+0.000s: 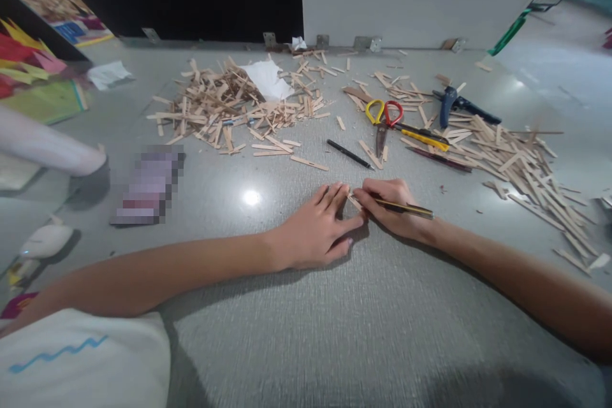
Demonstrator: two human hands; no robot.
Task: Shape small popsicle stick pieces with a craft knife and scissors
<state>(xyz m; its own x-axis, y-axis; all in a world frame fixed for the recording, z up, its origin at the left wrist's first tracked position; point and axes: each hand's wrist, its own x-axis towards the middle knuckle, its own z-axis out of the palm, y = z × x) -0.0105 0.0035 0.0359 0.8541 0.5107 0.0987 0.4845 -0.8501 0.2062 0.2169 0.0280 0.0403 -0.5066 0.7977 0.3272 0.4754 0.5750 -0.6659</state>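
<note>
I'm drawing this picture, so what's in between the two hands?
In the head view, a small wooden strip lies between the left hand and the right hand. Fingers hide part of it.

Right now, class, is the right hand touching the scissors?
Apart: the head view shows bare tabletop between the right hand and the scissors' blade tips.

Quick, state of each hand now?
Left hand: open, fingertips at a small wooden stick.
Right hand: closed around a striped pencil.
</note>
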